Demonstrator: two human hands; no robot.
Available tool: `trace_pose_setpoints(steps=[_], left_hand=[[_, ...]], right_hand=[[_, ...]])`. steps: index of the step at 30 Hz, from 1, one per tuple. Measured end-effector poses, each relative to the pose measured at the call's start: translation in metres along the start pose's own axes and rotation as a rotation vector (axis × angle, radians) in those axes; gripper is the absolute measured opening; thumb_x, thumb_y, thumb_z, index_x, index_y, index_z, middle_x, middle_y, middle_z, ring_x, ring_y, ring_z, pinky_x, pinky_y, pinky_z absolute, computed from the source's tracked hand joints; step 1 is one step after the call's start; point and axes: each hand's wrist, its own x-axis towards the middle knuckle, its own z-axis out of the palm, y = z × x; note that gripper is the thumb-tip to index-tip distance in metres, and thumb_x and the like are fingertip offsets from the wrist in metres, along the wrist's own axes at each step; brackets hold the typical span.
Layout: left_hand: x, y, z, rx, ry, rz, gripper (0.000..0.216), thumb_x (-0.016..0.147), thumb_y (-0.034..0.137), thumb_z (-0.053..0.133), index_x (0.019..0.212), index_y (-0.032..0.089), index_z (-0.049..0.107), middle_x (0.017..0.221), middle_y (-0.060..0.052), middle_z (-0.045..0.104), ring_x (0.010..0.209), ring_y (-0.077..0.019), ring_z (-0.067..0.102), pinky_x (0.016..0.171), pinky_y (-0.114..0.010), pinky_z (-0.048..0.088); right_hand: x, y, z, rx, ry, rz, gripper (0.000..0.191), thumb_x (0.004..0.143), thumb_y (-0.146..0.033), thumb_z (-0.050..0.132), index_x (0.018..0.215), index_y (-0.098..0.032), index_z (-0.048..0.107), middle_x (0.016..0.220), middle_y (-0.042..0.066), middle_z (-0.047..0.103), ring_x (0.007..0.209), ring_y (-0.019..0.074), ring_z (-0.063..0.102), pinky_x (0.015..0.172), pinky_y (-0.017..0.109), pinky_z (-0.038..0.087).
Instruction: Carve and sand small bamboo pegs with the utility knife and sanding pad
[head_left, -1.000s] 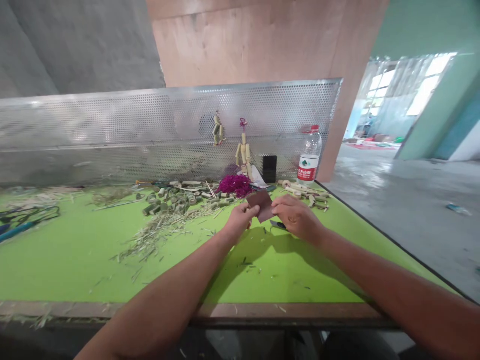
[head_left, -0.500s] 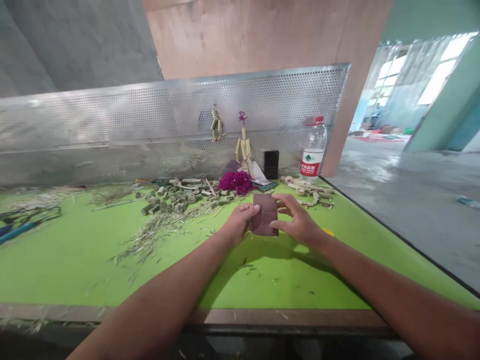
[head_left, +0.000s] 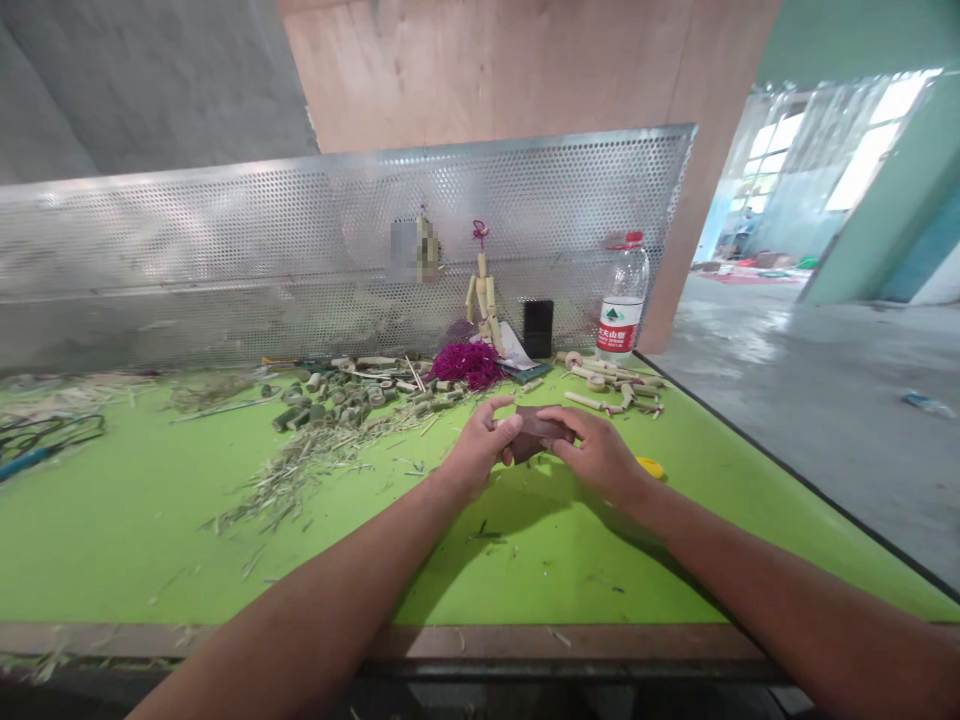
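Observation:
A small reddish-brown sheet that looks like sandpaper (head_left: 529, 447) is held between both hands above the green tabletop (head_left: 480, 590). My left hand (head_left: 480, 447) pinches its left side, thumb on top. Fingers and thumb of my right hand (head_left: 596, 445) close on its right side, where the sheet is bent over. Whether something lies inside the fold is hidden by the fingers. Just right of my right hand lies a yellow object (head_left: 651, 467), partly covered by the wrist.
Cut green stem pieces (head_left: 352, 400) and shavings (head_left: 277, 490) spread left of the hands. Behind are purple cord (head_left: 469, 366), a jointed stick figure (head_left: 484, 295), a black box (head_left: 538, 328) and a bottle (head_left: 622, 300). A perforated metal panel (head_left: 300, 240) bounds the back.
The sheet was held up nearly flat with my right fingers spread at its edge; now it is bent and my right hand has closed onto it, nearer my left.

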Motion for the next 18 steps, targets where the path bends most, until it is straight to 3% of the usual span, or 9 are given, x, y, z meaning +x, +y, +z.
trace_pose_setpoints(steps=[2,5,7,12,15,18], left_hand=[[0.000,0.001,-0.002,0.126,-0.039,0.067,0.071,0.066,0.042,0.081,0.127,0.020,0.053,0.080,0.000,0.062,0.062,-0.0101,0.054,0.057,-0.021,0.042],[0.001,0.003,-0.004,0.364,-0.029,0.136,0.037,0.064,0.028,0.081,0.098,0.017,0.070,0.090,-0.005,0.064,0.079,-0.0153,0.058,0.069,-0.024,0.045],[0.002,0.002,-0.005,0.443,0.034,0.127,0.019,0.067,0.030,0.078,0.077,0.016,0.070,0.080,-0.003,0.062,0.072,-0.0138,0.056,0.064,-0.024,0.042],[0.003,0.002,-0.008,0.182,0.041,-0.021,0.031,0.069,0.041,0.076,0.065,0.017,0.056,0.043,0.006,0.043,0.040,-0.0069,0.033,0.045,-0.022,0.024],[0.002,0.001,-0.008,0.103,0.001,-0.013,0.032,0.070,0.040,0.076,0.065,0.017,0.056,0.039,0.006,0.043,0.038,-0.0062,0.034,0.043,-0.021,0.024],[0.001,-0.001,-0.005,0.099,0.003,-0.004,0.027,0.071,0.038,0.075,0.070,0.015,0.060,0.048,0.004,0.051,0.039,-0.0055,0.038,0.042,-0.020,0.027]], right_hand=[[0.001,-0.001,-0.003,0.019,-0.015,0.010,0.024,0.083,-0.023,0.061,0.105,-0.020,0.071,0.096,0.007,0.071,0.085,0.0211,0.064,0.077,0.035,0.051],[0.003,-0.004,-0.006,0.019,-0.055,0.027,0.020,0.085,-0.031,0.061,0.095,-0.021,0.074,0.083,0.006,0.069,0.076,0.0199,0.061,0.069,0.033,0.048],[0.003,-0.005,-0.008,0.026,-0.078,0.057,0.022,0.087,-0.036,0.060,0.087,-0.020,0.074,0.076,0.005,0.066,0.072,0.0190,0.059,0.065,0.031,0.045],[0.001,-0.003,-0.011,0.359,-0.100,0.363,0.044,0.092,-0.057,0.048,0.075,-0.020,0.064,0.058,-0.002,0.048,0.056,0.0135,0.048,0.058,0.029,0.046],[0.000,0.001,-0.013,0.658,-0.066,0.494,0.046,0.088,-0.065,0.047,0.089,-0.022,0.063,0.074,0.000,0.057,0.068,0.0149,0.057,0.066,0.031,0.053],[-0.001,-0.003,-0.013,0.827,-0.149,0.523,0.046,0.084,-0.066,0.054,0.097,-0.022,0.060,0.095,0.005,0.065,0.084,0.0183,0.063,0.068,0.032,0.055]])
